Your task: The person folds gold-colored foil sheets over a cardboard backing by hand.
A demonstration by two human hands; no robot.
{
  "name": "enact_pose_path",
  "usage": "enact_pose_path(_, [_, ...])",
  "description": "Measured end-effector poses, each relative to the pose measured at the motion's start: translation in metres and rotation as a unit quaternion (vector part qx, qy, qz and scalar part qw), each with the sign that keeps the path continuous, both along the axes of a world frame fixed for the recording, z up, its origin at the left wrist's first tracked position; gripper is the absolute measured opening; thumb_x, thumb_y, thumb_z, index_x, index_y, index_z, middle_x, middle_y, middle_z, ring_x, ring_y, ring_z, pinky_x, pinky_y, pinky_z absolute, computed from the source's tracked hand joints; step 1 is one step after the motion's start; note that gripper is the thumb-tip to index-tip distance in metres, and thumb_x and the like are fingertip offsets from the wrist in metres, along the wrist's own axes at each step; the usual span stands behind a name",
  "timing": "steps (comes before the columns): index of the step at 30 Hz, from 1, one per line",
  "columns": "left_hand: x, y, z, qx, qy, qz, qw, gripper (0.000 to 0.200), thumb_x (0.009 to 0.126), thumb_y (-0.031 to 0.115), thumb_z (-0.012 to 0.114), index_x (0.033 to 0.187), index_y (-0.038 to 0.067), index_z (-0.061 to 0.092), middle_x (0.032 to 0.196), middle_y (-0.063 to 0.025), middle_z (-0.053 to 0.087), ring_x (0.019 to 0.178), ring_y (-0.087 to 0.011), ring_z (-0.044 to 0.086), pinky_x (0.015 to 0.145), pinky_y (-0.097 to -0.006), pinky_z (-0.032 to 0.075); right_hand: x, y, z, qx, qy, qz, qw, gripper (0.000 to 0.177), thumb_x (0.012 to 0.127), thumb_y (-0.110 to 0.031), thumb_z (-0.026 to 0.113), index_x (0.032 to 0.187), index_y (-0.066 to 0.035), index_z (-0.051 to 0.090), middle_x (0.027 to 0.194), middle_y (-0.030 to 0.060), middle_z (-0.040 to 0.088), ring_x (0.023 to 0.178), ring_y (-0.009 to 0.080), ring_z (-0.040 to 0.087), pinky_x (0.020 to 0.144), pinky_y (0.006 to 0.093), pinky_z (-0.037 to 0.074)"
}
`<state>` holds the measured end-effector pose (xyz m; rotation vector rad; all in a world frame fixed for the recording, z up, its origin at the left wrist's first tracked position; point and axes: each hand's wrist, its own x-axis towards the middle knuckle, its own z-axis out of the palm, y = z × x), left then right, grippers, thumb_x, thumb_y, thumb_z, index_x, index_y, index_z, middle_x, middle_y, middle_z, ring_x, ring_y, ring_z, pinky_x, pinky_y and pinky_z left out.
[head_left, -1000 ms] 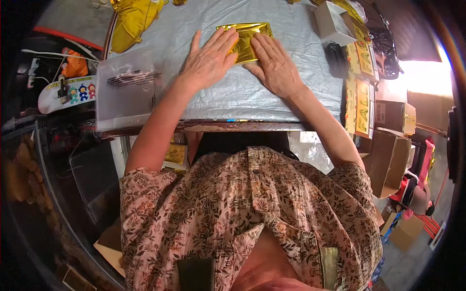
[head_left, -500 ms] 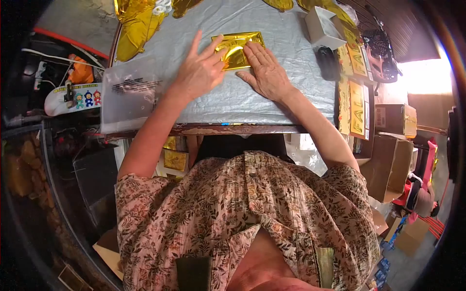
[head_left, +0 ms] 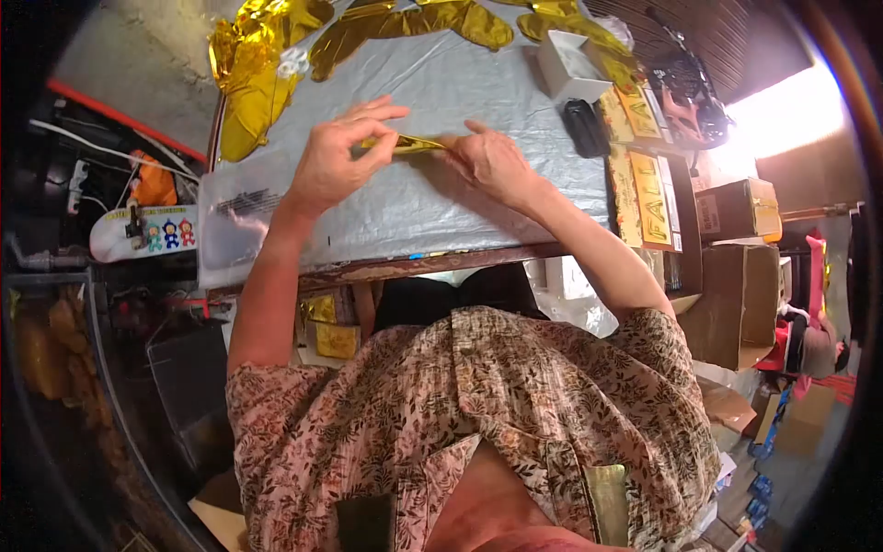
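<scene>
A folded piece of gold foil point(head_left: 418, 144), probably a flat foil balloon, is held edge-on just above the silvery sheet point(head_left: 386, 216) on the table. My left hand point(head_left: 340, 156) pinches its left end between thumb and forefinger, the other fingers stretched out. At the right end, my right hand point(head_left: 495, 166) has its fingers curled on the foil, knuckles up; its fingertips are partly hidden. Flat gold foil balloons point(head_left: 395, 35) lie along the far edge, and another foil shape point(head_left: 241, 120) lies at the far left.
A clear plastic bag point(head_left: 241, 225) lies on the table's left side. White rings point(head_left: 293, 63) sit at the back left. On the right are an open white box point(head_left: 572, 69), a black tray point(head_left: 585, 129) and packages marked FALL point(head_left: 651, 202). Cardboard boxes point(head_left: 736, 294) stand beyond.
Both hands have gone from lying over the flat gold foil to gripping its ends. The foil is now turned up into a narrow strip, and the view has shifted.
</scene>
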<state>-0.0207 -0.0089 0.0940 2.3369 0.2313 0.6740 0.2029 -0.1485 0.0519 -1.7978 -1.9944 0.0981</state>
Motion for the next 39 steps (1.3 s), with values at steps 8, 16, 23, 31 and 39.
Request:
enact_pose_path(8, [0.008, 0.023, -0.035, -0.568, -0.066, -0.051, 0.819, 0.08, 0.105, 0.06, 0.04, 0.148, -0.008, 0.042, 0.147, -0.017, 0.053, 0.132, -0.0247, 0.054, 0.113, -0.0382, 0.042, 0.012, -0.013, 0.028, -0.205, 0.54, -0.01, 0.816, 0.038, 0.101, -0.037, 0.066, 0.084, -0.003, 0.07, 0.066, -0.0067, 0.057, 0.06, 0.0041, 0.045, 0.055, 0.0261, 0.035])
enact_pose_path(16, [0.034, 0.017, -0.067, -0.751, -0.112, -0.126, 0.638, 0.082, 0.102, 0.066, 0.039, 0.145, -0.003, 0.044, 0.145, -0.0162, 0.055, 0.132, -0.027, 0.055, 0.112, -0.0416, 0.042, 0.03, 0.002, -0.01, -0.189, 0.702, -0.049, 0.685, 0.028, 0.094, -0.028, 0.074, 0.093, 0.0, 0.072, 0.088, 0.0048, 0.073, 0.074, 0.0108, 0.065, 0.065, 0.0247, 0.051])
enact_pose_path(23, [0.054, 0.012, -0.082, -0.728, -0.124, -0.042, 0.673, 0.049, 0.105, 0.032, 0.057, 0.142, 0.002, 0.05, 0.141, -0.0115, 0.059, 0.13, -0.0242, 0.057, 0.111, -0.0412, 0.044, 0.035, 0.016, -0.029, -0.225, 0.705, -0.05, 0.671, 0.037, 0.1, -0.03, 0.067, 0.11, 0.006, 0.069, 0.105, 0.0105, 0.074, 0.093, 0.0136, 0.069, 0.085, 0.0268, 0.054])
enact_pose_path(31, [0.052, 0.012, -0.088, -0.687, -0.167, 0.01, 0.707, 0.034, 0.101, 0.024, 0.065, 0.125, 0.0, 0.062, 0.123, -0.0095, 0.068, 0.113, -0.0184, 0.066, 0.1, -0.0355, 0.051, 0.031, 0.02, -0.029, -0.222, 0.712, -0.034, 0.665, 0.033, 0.1, -0.03, 0.066, 0.107, 0.001, 0.071, 0.098, 0.0047, 0.073, 0.084, 0.0097, 0.067, 0.076, 0.0238, 0.052])
enact_pose_path(39, [0.05, 0.01, -0.082, -0.663, -0.168, 0.028, 0.729, 0.033, 0.101, 0.023, 0.065, 0.123, -0.001, 0.062, 0.121, -0.0091, 0.069, 0.11, -0.0177, 0.066, 0.098, -0.0353, 0.051, 0.035, 0.024, -0.021, -0.155, 0.665, -0.068, 0.728, 0.022, 0.098, -0.025, 0.07, 0.096, -0.003, 0.069, 0.086, 0.0005, 0.068, 0.07, 0.0065, 0.059, 0.061, 0.0225, 0.046])
